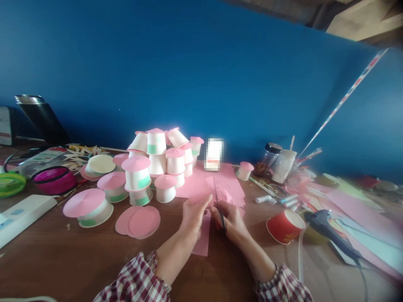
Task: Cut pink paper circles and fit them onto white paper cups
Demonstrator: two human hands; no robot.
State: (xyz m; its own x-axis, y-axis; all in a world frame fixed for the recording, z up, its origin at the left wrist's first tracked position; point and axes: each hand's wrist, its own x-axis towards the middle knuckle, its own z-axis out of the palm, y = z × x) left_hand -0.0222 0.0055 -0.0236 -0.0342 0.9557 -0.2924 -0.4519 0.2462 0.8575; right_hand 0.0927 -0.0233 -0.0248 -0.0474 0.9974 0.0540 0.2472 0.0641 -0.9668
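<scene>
Left hand: pinching pink paper sheet over the wooden table. Right hand: closed around scissors, blades pointing up beside the paper. Behind: pile of pink-lidded paper cups. Right: 1 red cup.

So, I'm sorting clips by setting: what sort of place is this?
Probably a craft table in a home or small workshop: stacked paper cups capped with pink discs, the right hand holding scissors to pink paper gripped by the left hand, and a glue gun.
</scene>
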